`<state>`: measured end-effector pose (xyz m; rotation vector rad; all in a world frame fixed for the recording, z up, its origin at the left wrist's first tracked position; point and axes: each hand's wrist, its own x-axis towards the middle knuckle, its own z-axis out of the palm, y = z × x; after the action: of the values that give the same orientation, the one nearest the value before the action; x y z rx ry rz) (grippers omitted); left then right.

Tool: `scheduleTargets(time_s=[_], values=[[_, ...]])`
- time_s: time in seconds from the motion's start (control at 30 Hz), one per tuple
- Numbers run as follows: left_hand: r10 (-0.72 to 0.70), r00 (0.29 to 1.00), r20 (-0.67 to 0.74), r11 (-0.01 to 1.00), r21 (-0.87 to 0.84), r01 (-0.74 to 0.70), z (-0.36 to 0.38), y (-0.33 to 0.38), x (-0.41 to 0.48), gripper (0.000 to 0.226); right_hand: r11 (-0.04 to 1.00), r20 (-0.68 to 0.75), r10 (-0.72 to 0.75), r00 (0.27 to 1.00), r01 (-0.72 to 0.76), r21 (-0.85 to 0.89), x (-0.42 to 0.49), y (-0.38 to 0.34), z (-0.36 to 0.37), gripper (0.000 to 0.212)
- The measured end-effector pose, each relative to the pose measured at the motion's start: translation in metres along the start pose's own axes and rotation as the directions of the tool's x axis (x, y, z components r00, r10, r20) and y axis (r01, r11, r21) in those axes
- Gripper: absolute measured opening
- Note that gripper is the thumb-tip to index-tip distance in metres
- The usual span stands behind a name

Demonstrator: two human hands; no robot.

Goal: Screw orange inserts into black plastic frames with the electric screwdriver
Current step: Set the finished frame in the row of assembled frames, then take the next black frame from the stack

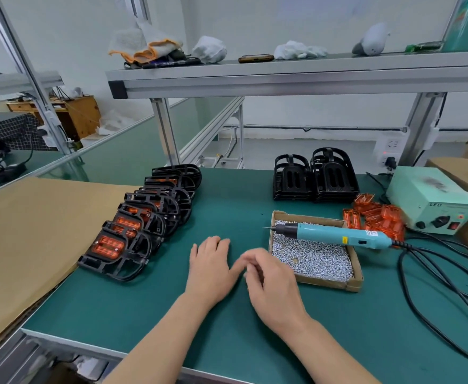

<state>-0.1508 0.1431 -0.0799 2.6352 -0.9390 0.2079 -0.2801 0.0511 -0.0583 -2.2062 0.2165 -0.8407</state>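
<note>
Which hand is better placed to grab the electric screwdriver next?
Probably the right hand: it is beside the box of screws that the screwdriver lies across. The left hand rests flat on the mat, farther from it.

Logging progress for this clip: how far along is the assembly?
Done: a row of fitted frames at left. In hand: no part; left hand flat, right hand blurred, screwdriver lying on the screw box. Left: stacks of bare black frames, a pile of loose orange inserts.
</note>
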Motion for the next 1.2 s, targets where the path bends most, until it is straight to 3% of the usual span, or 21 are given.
scheduleTargets(time_s=[0.17, 0.3, 0.4, 0.47, 0.53, 0.6, 0.8, 0.97, 1.2], values=[[0.019, 1.0, -0.012, 0.998, 0.064, -0.018, 0.005, -0.001, 0.0, 0.061, 0.996, -0.126, -0.041, 0.991, 0.03, -0.088, 0.067, 0.004, -0.032, 0.017], [0.015, 0.999, -0.031, 0.998, 0.055, -0.013, 0.008, -0.003, 0.0, 0.06, 0.947, -0.081, 0.128, 0.988, -0.146, -0.287, 0.134, 0.038, -0.061, 0.022], [0.013, 0.999, -0.038, 0.998, 0.055, -0.011, 0.009, -0.003, 0.0, 0.06, 0.806, -0.115, 0.242, 0.963, -0.266, -0.528, 0.168, 0.073, -0.079, 0.033], [0.009, 0.999, -0.037, 0.998, 0.058, -0.007, 0.01, -0.003, 0.001, 0.059, 0.644, -0.144, 0.343, 0.928, -0.344, -0.683, 0.18, 0.096, -0.09, 0.047], [0.006, 0.999, -0.031, 0.998, 0.065, -0.004, 0.01, -0.001, 0.001, 0.058, 0.508, -0.144, 0.457, 0.878, -0.391, -0.767, 0.185, 0.114, -0.099, 0.058], [0.005, 1.0, -0.023, 0.997, 0.077, -0.003, 0.01, 0.0, 0.001, 0.059, 0.464, -0.125, 0.541, 0.832, -0.419, -0.78, 0.187, 0.129, -0.104, 0.064], [0.003, 1.0, -0.014, 0.997, 0.072, -0.002, 0.007, 0.001, 0.001, 0.057, 0.532, -0.109, 0.586, 0.803, -0.483, -0.695, 0.193, 0.148, -0.11, 0.054], [0.001, 1.0, -0.015, 0.997, 0.074, 0.0, 0.007, 0.0, 0.001, 0.057, 0.593, -0.159, 0.5, 0.851, -0.47, -0.653, 0.195, 0.148, -0.111, 0.042], [0.0, 1.0, -0.03, 0.999, 0.053, 0.001, 0.009, -0.004, 0.003, 0.057, 0.797, -0.207, 0.405, 0.891, -0.455, -0.397, 0.172, 0.113, -0.115, 0.031]])
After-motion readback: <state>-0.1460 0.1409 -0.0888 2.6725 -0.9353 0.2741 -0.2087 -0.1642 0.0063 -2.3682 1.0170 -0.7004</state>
